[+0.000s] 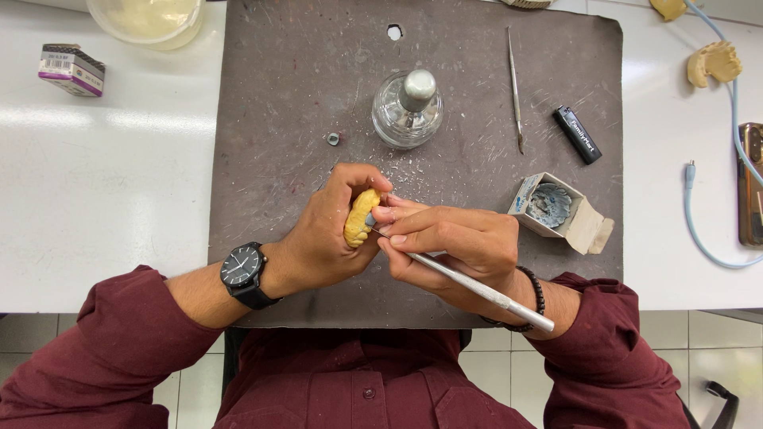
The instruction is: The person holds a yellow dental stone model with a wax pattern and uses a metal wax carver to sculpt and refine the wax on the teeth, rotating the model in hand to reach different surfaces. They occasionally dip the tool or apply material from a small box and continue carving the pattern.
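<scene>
Seen from the head camera, a person in a dark red shirt works over a scuffed grey mat (278,159) laid on a white surface (103,175). The left hand (330,234), a black wristwatch (242,272) at its wrist, curls around a yellow dental cast (359,218), the fingers (358,176) closed over its top and the thumb beneath, holding it just above the near part of the mat. The right hand (453,246), with a dark bead bracelet (536,294) on its wrist, pinches a slim metal carving tool (477,290) like a pen, fingers pressed together near the tip, which meets the cast at its right edge; the handle runs back over the wrist.

Farther back on the mat stands a glass spirit lamp (407,109) with a metal cap, a small grey ring (333,139) to its left and a second thin metal instrument (515,87) to its right. A black lighter (578,134) lies beyond that, and an open cardboard box (556,210) holding grey material sits near the right hand. Off the mat, a translucent bowl (147,20) and a small printed carton (71,69) rest at the upper left; two more yellow casts (713,63), a pale blue cable (699,230) and a phone (749,183) lie at the right.
</scene>
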### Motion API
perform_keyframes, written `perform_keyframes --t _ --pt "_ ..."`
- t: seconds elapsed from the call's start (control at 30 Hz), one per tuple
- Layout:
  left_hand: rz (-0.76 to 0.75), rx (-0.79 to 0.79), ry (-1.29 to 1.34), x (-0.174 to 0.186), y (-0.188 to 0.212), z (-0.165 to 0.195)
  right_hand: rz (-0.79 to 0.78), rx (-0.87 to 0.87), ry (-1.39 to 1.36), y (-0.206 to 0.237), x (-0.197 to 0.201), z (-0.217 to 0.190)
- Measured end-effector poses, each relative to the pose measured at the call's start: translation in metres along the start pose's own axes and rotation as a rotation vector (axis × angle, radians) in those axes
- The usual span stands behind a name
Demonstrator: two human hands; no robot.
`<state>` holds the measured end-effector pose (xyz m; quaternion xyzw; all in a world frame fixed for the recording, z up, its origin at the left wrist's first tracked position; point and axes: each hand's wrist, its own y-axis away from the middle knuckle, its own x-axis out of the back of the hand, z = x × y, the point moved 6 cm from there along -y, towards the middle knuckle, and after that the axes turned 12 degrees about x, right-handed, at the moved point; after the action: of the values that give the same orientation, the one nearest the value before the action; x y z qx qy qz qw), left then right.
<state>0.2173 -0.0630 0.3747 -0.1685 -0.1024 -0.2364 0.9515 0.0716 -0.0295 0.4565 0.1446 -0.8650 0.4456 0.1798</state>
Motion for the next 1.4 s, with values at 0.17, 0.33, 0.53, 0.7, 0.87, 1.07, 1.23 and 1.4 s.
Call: perform_keyframes --t 0.17,0.33,0.53,0.7,0.87,1.07,1.23,1.4 --pt "-0.01 -0.005 -0.004 0.0007 -0.0004 0.0002 0.031 -0.001 -0.032 0.0013 -0.0003 0.0011" --pt "-0.002 -0.008 -0.013 0.0013 0.0 -0.0001 -0.009 0.021 0.012 0.0 -0.0005 -0.0013" --pt "0.007 -0.02 -0.021 0.0022 0.0011 0.0 -0.006 0.018 0.006 -0.0016 -0.0009 -0.0031" --pt "0.008 -0.007 -0.02 0.0023 0.0011 -0.0009 -0.008 0.012 0.014 -0.0023 -0.0014 -0.0039" --pt "0.019 -0.008 -0.013 0.0028 0.0014 -0.0005 -0.012 -0.002 0.001 -0.0016 -0.0017 -0.0029" --pt "0.022 -0.058 -0.059 0.0049 0.0016 0.0017 -0.005 0.008 0.0 -0.0009 -0.0022 -0.0028" --pt "0.017 -0.08 -0.078 0.0048 0.0012 0.0021 -0.023 0.021 0.018 -0.0025 -0.0019 -0.0034" --pt "-0.001 -0.067 -0.059 0.0045 0.0014 -0.0003 -0.03 0.022 0.013 -0.0037 -0.0024 -0.0041"
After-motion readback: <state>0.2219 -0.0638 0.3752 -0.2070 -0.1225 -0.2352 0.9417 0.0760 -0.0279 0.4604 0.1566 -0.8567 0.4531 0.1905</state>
